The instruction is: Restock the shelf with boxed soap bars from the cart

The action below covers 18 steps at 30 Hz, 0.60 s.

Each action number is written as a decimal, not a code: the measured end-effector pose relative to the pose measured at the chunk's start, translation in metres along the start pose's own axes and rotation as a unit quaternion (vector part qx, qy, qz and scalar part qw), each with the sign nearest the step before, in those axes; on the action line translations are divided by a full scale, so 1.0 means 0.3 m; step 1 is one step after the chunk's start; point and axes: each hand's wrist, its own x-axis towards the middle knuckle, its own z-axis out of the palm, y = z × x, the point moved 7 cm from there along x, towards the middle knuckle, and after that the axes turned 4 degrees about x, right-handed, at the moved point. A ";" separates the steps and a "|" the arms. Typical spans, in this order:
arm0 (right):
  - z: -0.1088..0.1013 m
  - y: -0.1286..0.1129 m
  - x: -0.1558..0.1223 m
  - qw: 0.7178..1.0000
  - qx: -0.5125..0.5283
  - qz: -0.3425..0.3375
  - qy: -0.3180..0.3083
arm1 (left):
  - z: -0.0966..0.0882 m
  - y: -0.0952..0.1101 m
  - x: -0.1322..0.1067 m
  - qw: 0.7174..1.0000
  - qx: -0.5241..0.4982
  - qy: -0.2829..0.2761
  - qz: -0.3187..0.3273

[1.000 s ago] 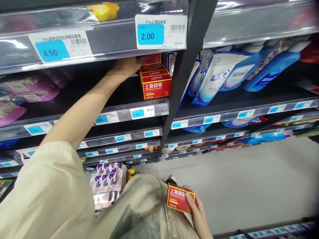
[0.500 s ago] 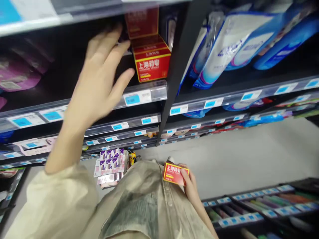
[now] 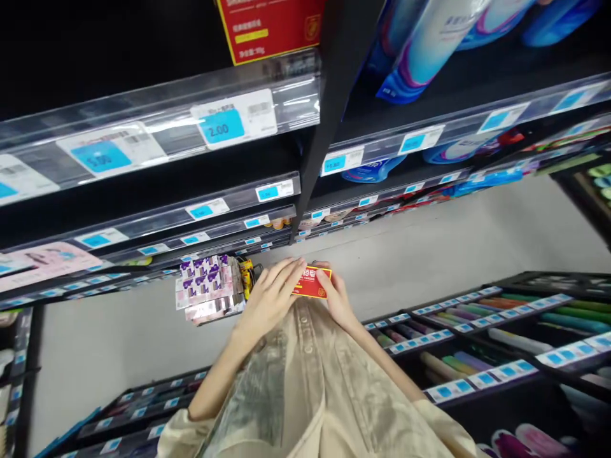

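Note:
In front of my waist, a small red soap box [image 3: 311, 284] with yellow edges and white lettering is held between both hands. My right hand [image 3: 338, 296] grips its right end, the thumb across the front face. Over the left end lie the closed fingers of my left hand [image 3: 273, 291], covering part of the lettering. Another red soap box [image 3: 273, 32] stands on the shelf above, partly cut off by the top of the view.
A clear price rail [image 3: 176, 130] edges the shelf ahead. Blue and white pouches [image 3: 420, 44] stand to the right of a black upright [image 3: 319, 121]. Boxed goods [image 3: 210, 289] stack low on the left. Another shelf rack [image 3: 477, 375] is at the lower right.
My left hand has come down from the shelf to the soap box in my right hand. The view has shifted, so the shelf sits higher in the frame.

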 end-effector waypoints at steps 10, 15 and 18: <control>-0.006 -0.084 -0.078 0.991 0.075 -0.063 -0.092 | 0.057 -0.105 0.006 0.865 -0.461 0.125 -0.153; -0.037 -0.091 -0.069 0.997 0.068 -0.034 0.003 | 0.117 -0.088 0.036 0.799 -0.566 0.083 -0.186; -0.020 -0.090 -0.058 0.998 0.051 -0.027 -0.015 | 0.110 -0.100 0.034 0.819 -0.534 0.081 -0.191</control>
